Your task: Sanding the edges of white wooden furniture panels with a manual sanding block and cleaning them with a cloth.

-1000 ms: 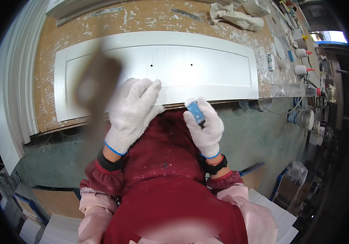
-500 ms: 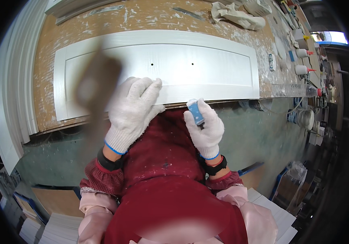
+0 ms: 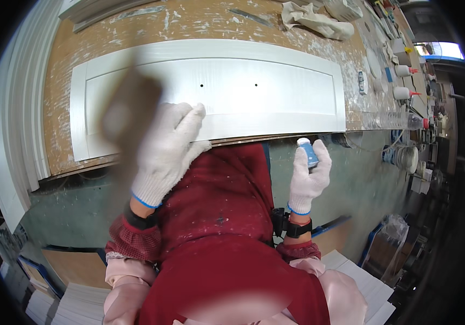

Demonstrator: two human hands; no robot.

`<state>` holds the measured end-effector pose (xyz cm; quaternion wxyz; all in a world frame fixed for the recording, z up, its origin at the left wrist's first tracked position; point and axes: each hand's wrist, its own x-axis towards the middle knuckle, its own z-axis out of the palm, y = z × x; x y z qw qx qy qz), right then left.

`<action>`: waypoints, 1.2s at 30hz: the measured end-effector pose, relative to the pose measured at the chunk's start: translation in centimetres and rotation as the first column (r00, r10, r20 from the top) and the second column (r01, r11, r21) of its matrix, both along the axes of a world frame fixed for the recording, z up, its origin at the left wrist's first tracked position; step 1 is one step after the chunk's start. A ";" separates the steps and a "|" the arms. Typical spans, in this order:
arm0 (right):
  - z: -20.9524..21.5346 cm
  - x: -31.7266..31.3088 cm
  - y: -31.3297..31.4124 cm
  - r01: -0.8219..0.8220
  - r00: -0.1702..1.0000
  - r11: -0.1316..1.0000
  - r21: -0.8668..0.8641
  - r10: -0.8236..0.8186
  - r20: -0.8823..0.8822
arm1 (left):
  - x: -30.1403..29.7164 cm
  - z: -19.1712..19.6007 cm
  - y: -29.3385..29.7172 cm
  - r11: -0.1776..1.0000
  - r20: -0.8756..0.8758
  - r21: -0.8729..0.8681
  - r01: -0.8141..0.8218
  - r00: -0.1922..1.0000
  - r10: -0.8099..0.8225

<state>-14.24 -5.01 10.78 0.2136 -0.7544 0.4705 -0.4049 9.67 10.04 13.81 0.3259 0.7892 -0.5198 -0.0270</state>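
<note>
A white drawer-front panel (image 3: 286,89) with a raised frame and two small dark holes lies flat on the workbench in front of me. My left hand (image 3: 170,135), in a white knitted glove, rests its fingers on the panel's near edge left of the middle; the fingers are stretched out and hold nothing. A dark blurred shape close to the camera hides part of that hand. Off the panel's near edge, toward its right end, my gloved right hand (image 3: 309,179) grips a small blue block (image 3: 310,155) with a white end between thumb and fingers.
The paint-streaked workbench (image 3: 59,103) carries a cream cloth (image 3: 313,21), a flat metal scraper (image 3: 251,17) and white glue bottles (image 3: 401,93) with red tips. Long white mouldings (image 3: 27,92) stand at the left. White boards (image 3: 83,304) are stacked behind me.
My right hand has moved to the right with the blue block in it, away from my apron. My left hand has slid slightly left along the panel's near edge.
</note>
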 end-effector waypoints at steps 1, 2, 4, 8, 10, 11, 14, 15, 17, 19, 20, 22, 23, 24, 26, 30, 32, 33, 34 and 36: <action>-0.2 -0.1 -0.3 0.009 1.000 1.000 -0.013 -0.009 0.029 | 0.1 0.0 0.2 1.000 -0.021 0.001 -0.018 1.000 0.018; -0.4 -0.1 -0.5 0.018 0.998 1.000 -0.025 -0.016 0.059 | 0.2 -0.1 0.4 1.000 -0.019 0.003 -0.019 1.000 0.020; -0.7 0.2 -0.6 -0.001 0.997 1.000 -0.011 0.002 0.082 | 0.2 -0.3 0.4 1.000 -0.011 -0.004 -0.016 1.000 0.016; -1.3 0.6 -0.5 -0.083 0.973 0.991 0.107 0.057 0.222 | 0.2 -0.3 0.3 1.000 -0.014 0.008 -0.010 1.000 0.010; -1.4 0.8 -0.5 -0.074 0.982 0.994 0.074 0.059 0.180 | 0.2 -0.6 0.4 1.000 0.010 -0.018 -0.008 1.000 0.008; -1.5 0.9 -0.5 -0.064 0.989 0.997 0.038 0.058 0.137 | 0.2 -0.5 0.4 1.000 0.011 -0.016 -0.010 1.000 0.010; -0.9 2.1 0.5 -0.167 0.939 0.975 0.146 0.112 0.326 | 0.3 -0.5 0.4 1.000 0.000 0.001 -0.001 1.000 0.001; -0.7 2.4 0.8 -0.167 0.939 0.975 0.147 0.111 0.327 | 0.3 -0.6 0.4 1.000 0.005 -0.020 0.001 1.000 0.000; 0.0 2.9 1.5 -0.299 0.950 0.952 0.065 0.291 0.117 | 0.3 -0.8 0.4 0.999 0.010 -0.039 0.001 1.000 0.000; 0.6 3.0 1.9 -0.346 0.937 0.932 0.110 0.339 0.079 | 0.2 -1.0 0.0 0.999 0.005 -0.033 -0.014 1.000 0.014; 0.8 3.0 2.0 -0.361 0.932 0.928 0.090 0.356 0.062 | 0.1 -1.1 -0.2 0.999 0.006 -0.033 -0.018 1.000 0.018; 0.6 2.7 1.7 -0.349 0.935 0.936 0.048 0.345 0.080 | -0.5 -1.0 -1.0 0.999 0.093 -0.047 0.021 0.996 -0.017; 0.1 2.2 1.4 -0.349 0.929 0.932 0.097 0.332 0.162 | -0.9 -0.8 -1.5 0.999 0.092 -0.048 0.017 0.996 -0.013; 0.1 1.9 1.0 -0.340 0.929 0.934 0.108 0.316 0.195 | -1.4 -0.7 -2.0 0.999 0.103 -0.045 0.006 0.995 -0.001; 0.3 1.3 0.2 -0.290 0.944 0.951 0.110 0.265 0.197 | -1.8 -0.7 -2.5 0.998 0.125 -0.061 -0.008 0.992 0.016; 0.7 1.1 -0.7 -0.170 0.967 0.958 0.232 0.118 0.225 | -2.0 -0.5 -2.7 0.999 0.122 -0.044 -0.004 0.992 0.010; -0.4 1.2 -1.0 -0.230 0.962 0.971 0.073 0.215 0.167 | -1.6 -0.2 -2.2 0.999 0.090 -0.047 0.028 0.996 -0.023; -0.3 1.4 -0.8 -0.232 0.962 0.970 0.076 0.217 0.169 | -1.3 0.0 -1.5 0.999 0.091 -0.044 0.026 0.996 -0.022; -0.2 1.7 -0.6 -0.249 0.958 0.967 0.063 0.236 0.163 | -0.9 0.0 -0.5 0.995 0.041 -0.098 0.001 0.999 0.003; -0.3 2.1 -0.3 -0.270 0.950 0.960 0.079 0.252 0.183 | -0.5 1.1 1.1 0.991 -0.046 -0.107 -0.078 0.996 0.073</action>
